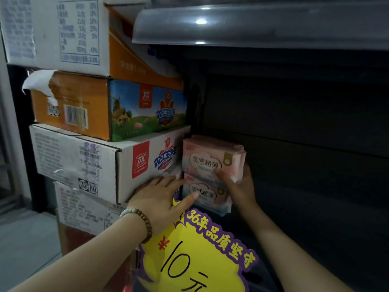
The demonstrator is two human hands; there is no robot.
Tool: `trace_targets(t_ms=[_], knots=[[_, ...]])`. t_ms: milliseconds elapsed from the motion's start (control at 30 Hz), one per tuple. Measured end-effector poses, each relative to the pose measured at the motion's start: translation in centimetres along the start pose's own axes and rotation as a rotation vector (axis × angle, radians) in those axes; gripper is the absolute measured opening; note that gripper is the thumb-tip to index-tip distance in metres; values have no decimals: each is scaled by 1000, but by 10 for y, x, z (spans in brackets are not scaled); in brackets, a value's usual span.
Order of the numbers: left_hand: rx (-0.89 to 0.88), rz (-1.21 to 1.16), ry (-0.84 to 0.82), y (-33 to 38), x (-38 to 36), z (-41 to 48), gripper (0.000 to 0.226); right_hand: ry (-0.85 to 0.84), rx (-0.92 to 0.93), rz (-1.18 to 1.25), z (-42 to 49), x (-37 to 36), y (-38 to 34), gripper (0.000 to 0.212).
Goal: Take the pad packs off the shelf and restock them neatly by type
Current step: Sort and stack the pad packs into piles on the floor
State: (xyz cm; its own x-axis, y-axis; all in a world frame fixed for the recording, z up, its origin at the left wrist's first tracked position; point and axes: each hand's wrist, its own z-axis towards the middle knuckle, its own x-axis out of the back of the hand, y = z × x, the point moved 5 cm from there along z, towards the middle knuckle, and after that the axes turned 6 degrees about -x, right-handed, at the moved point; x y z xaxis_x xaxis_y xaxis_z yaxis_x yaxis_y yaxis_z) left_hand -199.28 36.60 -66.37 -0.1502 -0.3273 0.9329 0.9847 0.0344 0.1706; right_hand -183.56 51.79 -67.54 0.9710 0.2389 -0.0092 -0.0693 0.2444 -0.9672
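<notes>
Stacked cartons (109, 165) at far left act as wall. Pad packs butt against them, likely so the column stays square.

Left hand (162, 197) flat, fingers straight on carton face, thumb touching lower pack (208, 194), apparently steadying it.

Upper pack (212, 159) sits on lower pack, same pink print, so same type stacked together at left end of shelf (305, 123).

Yellow price sign (195, 260) hangs in front, below packs.

Right hand (240, 186) pinches upper pack's lower right corner, thumb on front, probably aligning it.

Lower pad pack (212, 199) is partly covered; price sign (195, 251) is cropped below.
</notes>
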Motion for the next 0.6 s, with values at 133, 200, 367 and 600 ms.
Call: trace_targets(t_ms=[133,200,367,600], knots=[[-2,2,-16,1,2,0,108,23,-92,130,-21,6,-16,43],[-3,5,-18,3,3,-1,105,25,-165,210,-36,15,-28,40],[-15,-111,65,11,19,-14,112,-10,-277,442,-107,48,-74,41],[92,-1170,322,60,72,-75,62,-143,-345,364,-234,76,-113,50]])
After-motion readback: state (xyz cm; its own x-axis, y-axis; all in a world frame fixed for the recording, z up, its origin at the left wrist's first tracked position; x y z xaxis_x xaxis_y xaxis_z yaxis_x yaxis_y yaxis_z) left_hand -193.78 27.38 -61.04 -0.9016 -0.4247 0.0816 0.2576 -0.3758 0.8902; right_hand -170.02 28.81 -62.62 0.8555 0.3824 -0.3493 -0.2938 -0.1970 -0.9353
